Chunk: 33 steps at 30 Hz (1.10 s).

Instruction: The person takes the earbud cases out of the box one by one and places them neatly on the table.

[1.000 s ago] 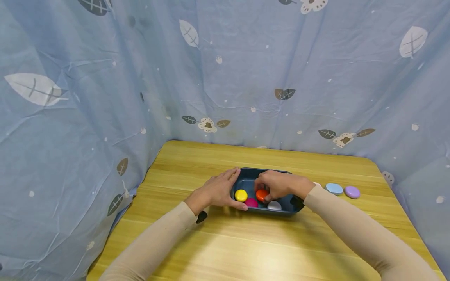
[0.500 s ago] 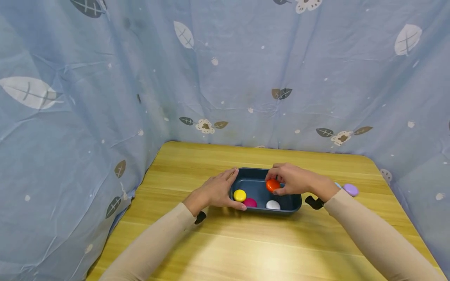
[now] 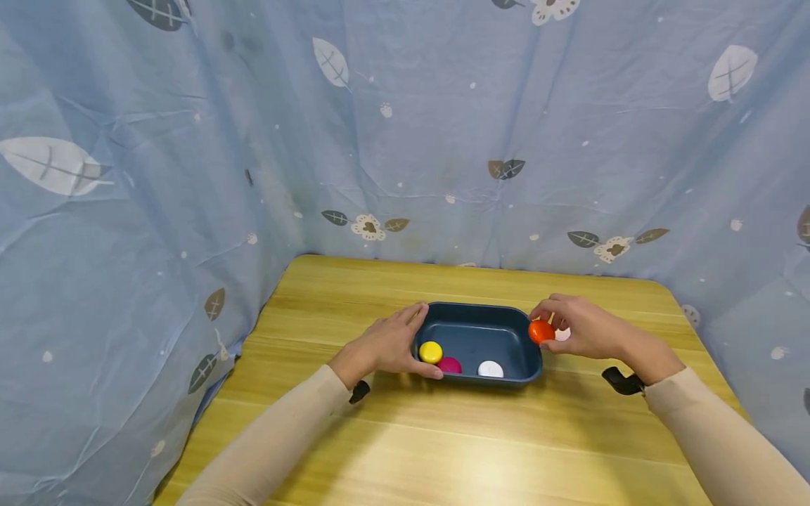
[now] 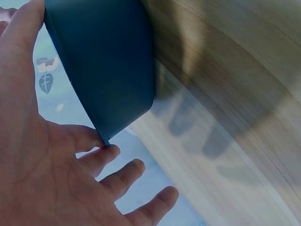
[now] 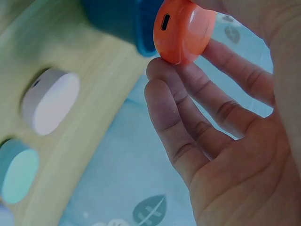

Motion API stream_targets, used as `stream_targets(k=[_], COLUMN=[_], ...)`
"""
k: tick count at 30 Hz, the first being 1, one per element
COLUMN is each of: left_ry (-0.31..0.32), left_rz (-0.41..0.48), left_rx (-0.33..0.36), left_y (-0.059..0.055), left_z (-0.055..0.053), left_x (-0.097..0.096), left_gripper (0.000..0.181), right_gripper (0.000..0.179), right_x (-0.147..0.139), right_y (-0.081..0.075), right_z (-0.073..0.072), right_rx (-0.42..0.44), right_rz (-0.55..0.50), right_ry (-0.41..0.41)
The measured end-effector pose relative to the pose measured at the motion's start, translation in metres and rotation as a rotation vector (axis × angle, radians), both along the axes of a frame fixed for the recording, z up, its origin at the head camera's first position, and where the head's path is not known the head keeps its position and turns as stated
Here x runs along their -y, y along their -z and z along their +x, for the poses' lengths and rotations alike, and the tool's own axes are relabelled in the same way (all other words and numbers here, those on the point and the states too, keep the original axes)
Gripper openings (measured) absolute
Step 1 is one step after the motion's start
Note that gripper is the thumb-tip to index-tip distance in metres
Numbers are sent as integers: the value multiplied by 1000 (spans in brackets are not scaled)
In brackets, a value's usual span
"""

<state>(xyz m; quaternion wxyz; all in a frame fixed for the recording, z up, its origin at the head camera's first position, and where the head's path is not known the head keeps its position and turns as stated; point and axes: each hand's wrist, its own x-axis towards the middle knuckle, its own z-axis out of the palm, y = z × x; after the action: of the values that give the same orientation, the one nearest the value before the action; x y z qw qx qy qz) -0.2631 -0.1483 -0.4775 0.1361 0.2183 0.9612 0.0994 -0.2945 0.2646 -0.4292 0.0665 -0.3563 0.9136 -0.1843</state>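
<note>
My right hand [image 3: 585, 327] pinches an orange rounded case [image 3: 541, 332] between thumb and fingertips, just above the right end of a dark blue tray [image 3: 481, 341]. A small dark port slot shows in the case's side in the right wrist view. My left hand [image 3: 391, 342] spans the tray's left end, its thumb and index finger touching the rim while its other fingers extend past it. Inside the tray, a yellow round piece [image 3: 431, 352] lies at the left, beside a magenta one [image 3: 449, 365]. A white one [image 3: 490, 370] lies near the front wall.
A pale pinkish case [image 5: 51, 101] with a slot stands on the wooden table [image 3: 354, 288], right of the tray. Beside it are a light blue-green case [image 5: 19, 174] and part of a lavender one [image 5: 4, 217]. A patterned blue curtain [image 3: 430, 140] hangs behind the table.
My right hand has lifted the orange case from the tray's middle and carried it right, to the tray's right rim. My left hand stays at the tray's left end.
</note>
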Motion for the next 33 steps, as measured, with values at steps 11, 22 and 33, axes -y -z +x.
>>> stream_targets(k=[11, 22, 33], left_ry=[3, 9, -4], left_rz=[7, -4, 0], left_rx=[-5, -1, 3], left_y=[-1, 0, 1], left_z=[1, 0, -1], left_x=[0, 0, -1], left_gripper=[144, 144, 144], right_gripper=[41, 34, 33], right_x=[-30, -43, -47], right_y=[16, 50, 69], right_z=[10, 14, 13], right_rx=[-5, -30, -55], right_rz=[7, 18, 11], right_ry=[67, 39, 12])
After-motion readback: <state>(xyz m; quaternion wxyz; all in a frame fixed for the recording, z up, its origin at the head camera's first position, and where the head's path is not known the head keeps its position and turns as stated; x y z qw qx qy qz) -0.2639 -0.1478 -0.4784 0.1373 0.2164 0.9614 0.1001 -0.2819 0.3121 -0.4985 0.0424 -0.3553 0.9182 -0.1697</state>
